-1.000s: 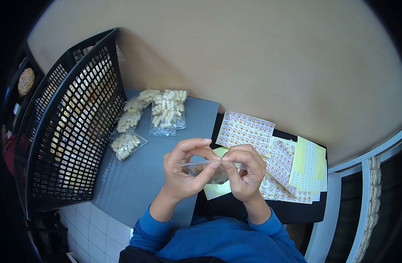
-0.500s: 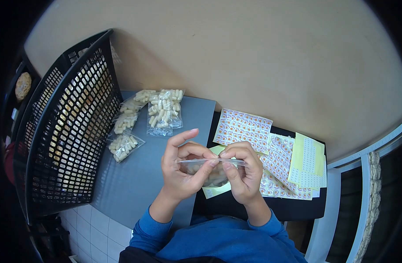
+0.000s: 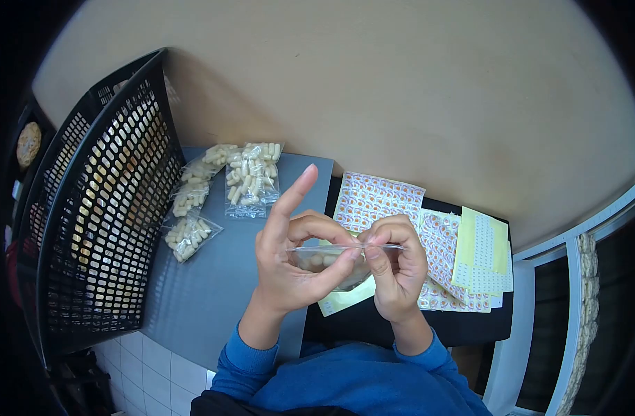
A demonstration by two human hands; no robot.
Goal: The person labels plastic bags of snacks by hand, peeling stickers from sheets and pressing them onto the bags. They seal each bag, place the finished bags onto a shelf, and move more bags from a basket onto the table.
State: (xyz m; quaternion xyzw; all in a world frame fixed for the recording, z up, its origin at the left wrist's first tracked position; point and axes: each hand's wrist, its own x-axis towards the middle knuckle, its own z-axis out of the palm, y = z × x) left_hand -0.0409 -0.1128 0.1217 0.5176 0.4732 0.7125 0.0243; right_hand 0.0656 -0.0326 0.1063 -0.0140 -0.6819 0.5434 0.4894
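Observation:
A clear zip bag (image 3: pixel 313 259) with pale capsules in its lower part hangs between my two hands, its top edge running level. My left hand (image 3: pixel 290 263) pinches that edge near its middle between thumb and a finger, while the index finger points up. Right beside it, my right hand (image 3: pixel 398 267) grips the same edge with thumb and curled fingers. Sheets of round orange-and-white stickers (image 3: pixel 380 201) lie beyond and to the right of my hands. Partly behind the bag is a yellow sheet (image 3: pixel 345 301).
Filled capsule bags (image 3: pixel 251 177) lie on the grey table (image 3: pixel 213 295), another bag (image 3: pixel 189 238) nearer me. A tall black perforated basket (image 3: pixel 106 229) with bags inside stands at the left. Yellow-and-white label sheets (image 3: pixel 480 253) rest on the black surface at right, near a white chair frame (image 3: pixel 522 305).
Both hands have slid a little to the right along with the bag. My left index finger has straightened upward, and the fingertips still pinch the bag's top edge.

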